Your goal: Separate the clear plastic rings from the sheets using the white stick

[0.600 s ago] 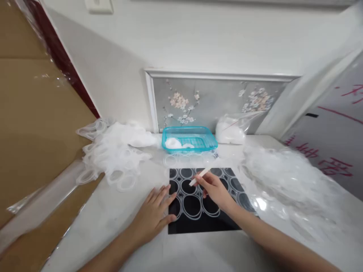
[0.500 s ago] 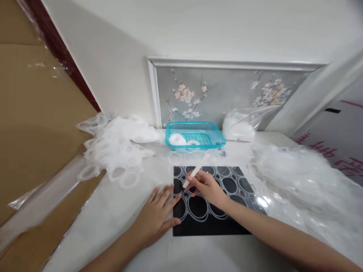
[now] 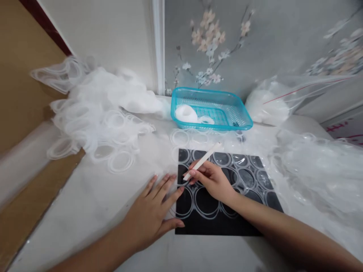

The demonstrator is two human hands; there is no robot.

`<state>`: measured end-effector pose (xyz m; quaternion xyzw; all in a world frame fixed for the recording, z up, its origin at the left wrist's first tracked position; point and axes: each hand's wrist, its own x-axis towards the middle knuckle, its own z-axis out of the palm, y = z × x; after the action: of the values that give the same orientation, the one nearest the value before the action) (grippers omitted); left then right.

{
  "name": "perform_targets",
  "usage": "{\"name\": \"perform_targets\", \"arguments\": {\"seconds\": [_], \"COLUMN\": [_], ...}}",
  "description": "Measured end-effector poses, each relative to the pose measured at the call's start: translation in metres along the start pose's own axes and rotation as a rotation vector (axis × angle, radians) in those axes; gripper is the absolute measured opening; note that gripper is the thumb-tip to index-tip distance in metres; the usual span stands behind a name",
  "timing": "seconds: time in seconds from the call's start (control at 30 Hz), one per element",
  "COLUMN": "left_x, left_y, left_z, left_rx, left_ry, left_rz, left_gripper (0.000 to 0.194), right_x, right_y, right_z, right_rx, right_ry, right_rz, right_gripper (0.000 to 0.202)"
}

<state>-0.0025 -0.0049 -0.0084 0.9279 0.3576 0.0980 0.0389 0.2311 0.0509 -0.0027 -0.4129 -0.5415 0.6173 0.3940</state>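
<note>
The right hand has its grip closed on a slim white stick, slanted over the left part of the black mat, which lies on the counter under a clear sheet of ringed outlines. The left hand lies open and palm down, fingers spread, its thumb and index fingertip at the mat's left edge.
</note>
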Motion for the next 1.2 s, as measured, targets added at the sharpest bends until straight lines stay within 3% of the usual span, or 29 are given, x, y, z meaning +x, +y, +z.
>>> {"name": "perform_targets", "arguments": {"seconds": [0.2, 0.4, 0.53, 0.77, 0.9, 0.93, 1.0, 1.03, 1.07, 1.13, 1.17, 1.2], "left_x": [0.002, 0.004, 0.004, 0.004, 0.006, 0.007, 0.009, 0.009, 0.009, 0.008, 0.007, 0.007], "left_y": [0.002, 0.003, 0.005, 0.009, 0.008, 0.008, 0.008, 0.008, 0.007, 0.005, 0.004, 0.003], "left_z": [-0.001, -0.003, -0.001, 0.000, -0.005, -0.007, -0.010, -0.010, -0.011, -0.010, -0.009, -0.008], "left_rx": [-0.010, 0.001, -0.035, -0.150, -0.246, -0.268, -0.301, -0.312, -0.319, -0.324, -0.324, -0.323], "left_ry": [-0.001, -0.012, 0.009, 0.054, 0.005, -0.014, -0.048, -0.057, -0.062, -0.053, -0.040, -0.020], "left_rz": [-0.012, -0.015, -0.042, -0.128, -0.200, -0.211, -0.226, -0.231, -0.235, -0.230, -0.221, -0.208], "left_gripper": [0.070, 0.070, 0.068, 0.058, 0.055, 0.054, 0.052, 0.051, 0.050, 0.048, 0.046, 0.045], "right_x": [0.000, -0.005, -0.008, -0.020, -0.014, -0.006, 0.016, 0.027, 0.036, 0.040, 0.033, 0.022], "right_y": [0.000, -0.002, -0.005, -0.004, -0.005, -0.010, -0.026, -0.036, -0.047, -0.063, -0.066, -0.066], "right_z": [-0.004, -0.005, -0.011, -0.017, -0.014, -0.017, -0.031, -0.041, -0.051, -0.068, -0.072, -0.073], "right_rx": [-0.041, -0.182, -0.485, -0.948, -1.180, -1.224, -1.250, -1.201, -1.107, -0.842, -0.761, -0.726], "right_ry": [0.000, -0.026, -0.082, -0.295, -0.265, -0.220, -0.002, 0.183, 0.446, 0.770, 0.834, 0.808], "right_rz": [0.008, -0.095, -0.357, -0.726, -0.941, -0.986, -1.026, -1.031, -0.998, -0.930, -0.883, -0.817], "right_gripper": [0.029, 0.019, 0.006, 0.018, 0.015, 0.015, 0.016, 0.016, 0.016, 0.018, 0.017, 0.014]}}
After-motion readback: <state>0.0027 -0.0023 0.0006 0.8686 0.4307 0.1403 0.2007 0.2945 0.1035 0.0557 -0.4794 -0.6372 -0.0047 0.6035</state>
